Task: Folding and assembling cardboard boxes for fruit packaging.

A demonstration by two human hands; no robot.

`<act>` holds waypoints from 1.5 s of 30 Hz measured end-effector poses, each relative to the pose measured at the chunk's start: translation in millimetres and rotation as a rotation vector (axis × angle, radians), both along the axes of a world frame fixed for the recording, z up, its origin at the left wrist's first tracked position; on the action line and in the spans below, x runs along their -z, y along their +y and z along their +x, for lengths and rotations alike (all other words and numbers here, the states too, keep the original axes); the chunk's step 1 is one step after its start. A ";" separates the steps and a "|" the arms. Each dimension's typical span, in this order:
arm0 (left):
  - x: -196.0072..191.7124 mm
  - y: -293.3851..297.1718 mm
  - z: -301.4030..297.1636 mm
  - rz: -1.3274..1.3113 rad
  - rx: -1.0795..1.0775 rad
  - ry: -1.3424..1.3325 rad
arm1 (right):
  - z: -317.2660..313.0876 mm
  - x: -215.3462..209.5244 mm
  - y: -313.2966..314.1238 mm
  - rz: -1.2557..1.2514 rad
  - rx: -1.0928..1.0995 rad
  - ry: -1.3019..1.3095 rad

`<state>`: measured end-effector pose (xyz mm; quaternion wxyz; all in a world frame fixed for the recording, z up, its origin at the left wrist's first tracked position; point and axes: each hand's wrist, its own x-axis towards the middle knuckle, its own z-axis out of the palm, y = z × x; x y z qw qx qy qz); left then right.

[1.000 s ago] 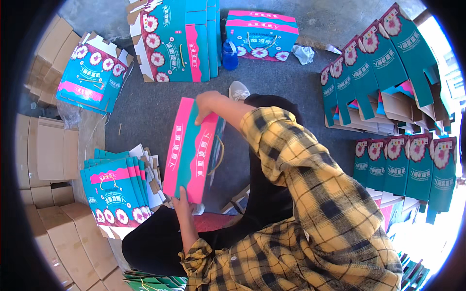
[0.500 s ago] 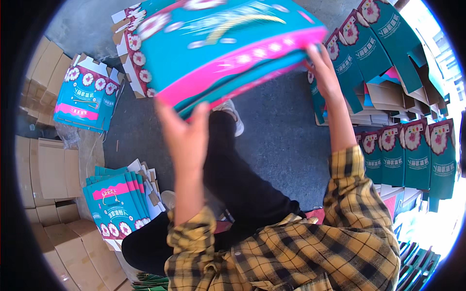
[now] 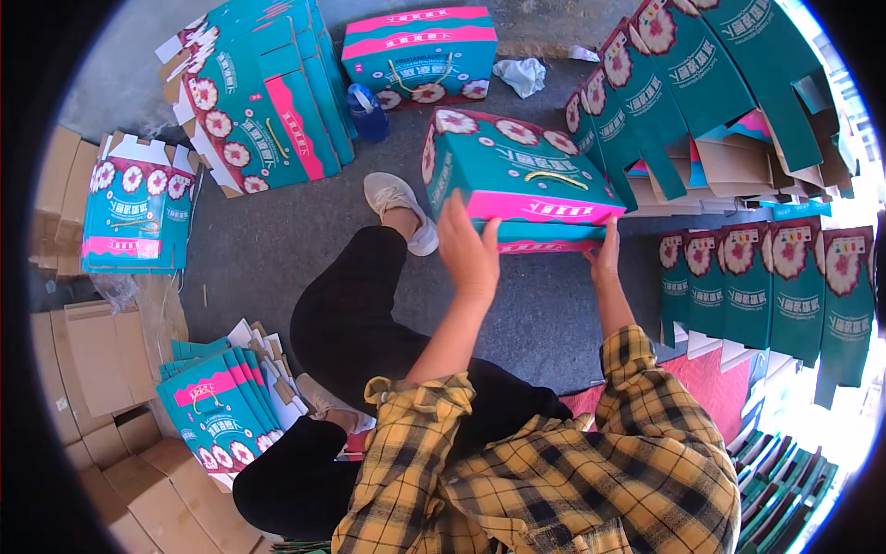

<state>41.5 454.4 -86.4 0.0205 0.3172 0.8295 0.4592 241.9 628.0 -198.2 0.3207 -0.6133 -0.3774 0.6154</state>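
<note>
A teal and pink gift carton with round flower-like prints and a yellow cord handle is between my two hands, tilted in front of me. My left hand grips its near left corner, thumb along the pink edge. At the near right corner my right hand holds the pink end, its fingers partly hidden beneath. Whether the carton's far end touches the floor, I cannot tell.
Another closed carton stands at the back beside a blue bottle and crumpled white plastic. Flattened cartons are stacked far left. Standing carton blanks line the right. Brown boxes are piled along the left.
Both hands have brought the carton down and to the right, from up front toward the floor. The stack, standing carton and bottle at the back have come into view.
</note>
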 end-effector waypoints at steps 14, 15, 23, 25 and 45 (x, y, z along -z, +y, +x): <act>65.8 -20.7 -12.3 -0.649 -0.143 -0.696 | 28.3 57.9 14.1 0.107 0.178 0.010; 69.4 -21.0 -11.0 -0.648 -0.139 -0.698 | 33.7 63.5 16.1 0.048 0.189 0.001; 87.1 -50.7 -21.0 -0.771 0.013 -0.598 | 30.4 92.8 -21.1 -0.128 0.287 0.054; 76.2 -43.6 -13.1 -0.905 0.200 -0.580 | 59.8 111.8 -19.5 -0.124 0.382 0.107; 62.4 -53.4 55.4 -1.285 1.076 -0.459 | 7.0 -42.0 -56.0 1.244 -0.927 -0.767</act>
